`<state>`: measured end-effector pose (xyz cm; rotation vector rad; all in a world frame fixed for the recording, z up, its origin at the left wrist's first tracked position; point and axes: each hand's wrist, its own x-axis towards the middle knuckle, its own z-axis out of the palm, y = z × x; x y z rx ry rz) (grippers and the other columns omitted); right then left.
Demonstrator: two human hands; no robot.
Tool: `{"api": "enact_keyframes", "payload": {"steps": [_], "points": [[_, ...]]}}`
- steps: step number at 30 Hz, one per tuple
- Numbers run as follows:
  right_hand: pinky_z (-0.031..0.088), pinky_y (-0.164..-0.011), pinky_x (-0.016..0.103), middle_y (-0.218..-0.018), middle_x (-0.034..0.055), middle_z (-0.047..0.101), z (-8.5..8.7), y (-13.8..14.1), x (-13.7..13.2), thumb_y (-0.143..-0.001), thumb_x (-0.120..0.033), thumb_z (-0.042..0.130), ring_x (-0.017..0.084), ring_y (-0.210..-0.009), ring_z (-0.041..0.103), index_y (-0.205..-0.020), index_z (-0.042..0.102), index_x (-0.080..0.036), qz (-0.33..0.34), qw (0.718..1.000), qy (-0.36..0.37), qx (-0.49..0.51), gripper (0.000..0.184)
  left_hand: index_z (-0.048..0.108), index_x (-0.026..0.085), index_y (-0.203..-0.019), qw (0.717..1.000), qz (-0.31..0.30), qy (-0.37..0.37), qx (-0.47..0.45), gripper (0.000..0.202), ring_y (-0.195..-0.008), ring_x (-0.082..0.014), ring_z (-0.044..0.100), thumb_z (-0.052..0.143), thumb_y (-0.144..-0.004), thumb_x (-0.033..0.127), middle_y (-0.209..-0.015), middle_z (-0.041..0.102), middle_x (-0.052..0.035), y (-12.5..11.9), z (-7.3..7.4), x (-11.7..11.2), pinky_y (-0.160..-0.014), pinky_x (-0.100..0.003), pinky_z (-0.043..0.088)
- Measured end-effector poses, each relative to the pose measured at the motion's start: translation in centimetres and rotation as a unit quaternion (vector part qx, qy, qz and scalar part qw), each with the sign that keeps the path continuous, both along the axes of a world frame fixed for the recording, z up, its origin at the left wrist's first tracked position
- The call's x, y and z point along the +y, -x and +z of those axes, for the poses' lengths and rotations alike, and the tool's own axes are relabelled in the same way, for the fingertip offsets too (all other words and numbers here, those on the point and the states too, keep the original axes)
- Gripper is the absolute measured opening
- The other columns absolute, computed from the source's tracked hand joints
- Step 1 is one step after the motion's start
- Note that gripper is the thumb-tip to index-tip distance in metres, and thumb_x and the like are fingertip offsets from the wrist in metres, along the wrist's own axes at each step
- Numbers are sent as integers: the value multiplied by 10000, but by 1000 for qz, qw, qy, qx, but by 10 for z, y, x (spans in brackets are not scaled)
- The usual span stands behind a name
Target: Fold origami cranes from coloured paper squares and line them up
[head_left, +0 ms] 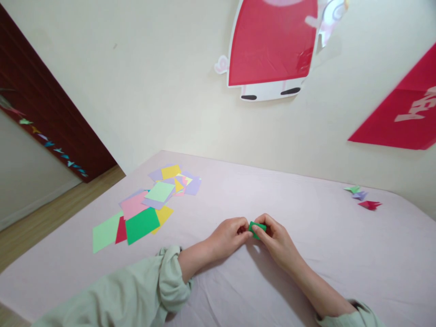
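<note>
A small folded piece of green paper [258,226] is pinched between my two hands, just above the pale pink cloth. My right hand [276,236] grips it from the right, thumb in front and index finger behind. At its left edge, my left hand [230,236] is closed, with thumb and fingertips pressed together on the paper. The hands partly cover the folds, so the paper's full shape is hidden.
Loose coloured paper squares [142,225] lie overlapping at the left. Several folded paper figures [370,205], green, purple and red, sit at the far right. The pale pink surface [231,195] meets a wall bearing a red cartoon cutout [272,43].
</note>
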<state>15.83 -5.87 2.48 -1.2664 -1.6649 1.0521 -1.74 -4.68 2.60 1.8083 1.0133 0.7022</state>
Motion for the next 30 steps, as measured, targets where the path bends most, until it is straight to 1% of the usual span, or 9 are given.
{"api": "enact_keyframes", "payload": {"steps": [5, 8, 12, 17, 20, 23, 26, 30], "points": [[392, -577, 253, -679, -18, 514, -5, -2, 1, -861, -380, 541, 137, -620, 478, -756, 514, -195, -18, 1000, 2, 6, 215, 533, 161, -761, 991, 76, 40, -100, 130, -671, -114, 456, 558, -822, 273, -699, 510, 27, -1, -5, 5, -620, -222, 362], [385, -573, 252, -671, -21, 508, -6, -1, 0, -849, -374, 545, 138, -622, 472, -755, 519, -196, -20, 1000, -1, 7, 202, 535, 159, -772, 984, 99, 52, -139, 158, -664, -110, 456, 577, -820, 304, -704, 507, 23, -1, -9, 8, -614, -219, 377], [390, -579, 250, -663, -23, 516, -4, 1, -1, -852, -378, 547, 136, -621, 480, -755, 532, -195, -16, 1000, 1, 11, 208, 539, 156, -773, 985, 86, 54, -136, 162, -652, -105, 465, 584, -822, 304, -696, 512, 27, -2, -11, 8, -617, -220, 388], [387, -573, 246, -660, -21, 517, 0, 3, -2, -854, -395, 556, 133, -615, 481, -729, 532, -192, -20, 999, 7, 30, 239, 543, 148, -765, 987, 67, 56, -132, 143, -663, -105, 463, 589, -810, 276, -700, 516, 25, -3, -8, 5, -615, -220, 378], [388, -568, 246, -650, -22, 521, 4, 5, -3, -843, -403, 566, 134, -612, 484, -707, 535, -193, -28, 999, 3, 44, 252, 553, 147, -756, 988, 56, 57, -131, 171, -659, -108, 457, 587, -818, 302, -691, 520, 23, -3, -8, 5, -611, -223, 364], [396, -577, 248, -654, -21, 525, 5, 5, -2, -847, -400, 559, 136, -618, 488, -706, 539, -192, -26, 998, 2, 52, 252, 555, 149, -750, 987, 65, 62, -135, 219, -648, -111, 458, 590, -822, 353, -676, 520, 24, -2, -10, 6, -611, -226, 361], [391, -576, 248, -655, -21, 523, 3, 4, -3, -870, -391, 527, 136, -615, 480, -721, 544, -193, -15, 999, 7, 38, 249, 553, 151, -749, 985, 73, 63, -145, 251, -658, -115, 465, 574, -835, 386, -684, 523, 21, -1, -10, 7, -627, -231, 369], [380, -580, 250, -658, -14, 534, 2, 3, -5, -893, -366, 491, 138, -618, 474, -723, 557, -190, 11, 1000, 4, -7, 254, 533, 161, -726, 987, 72, 45, -138, 256, -658, -114, 451, 539, -861, 379, -671, 496, 31, 0, -9, 6, -636, -232, 367]]}}
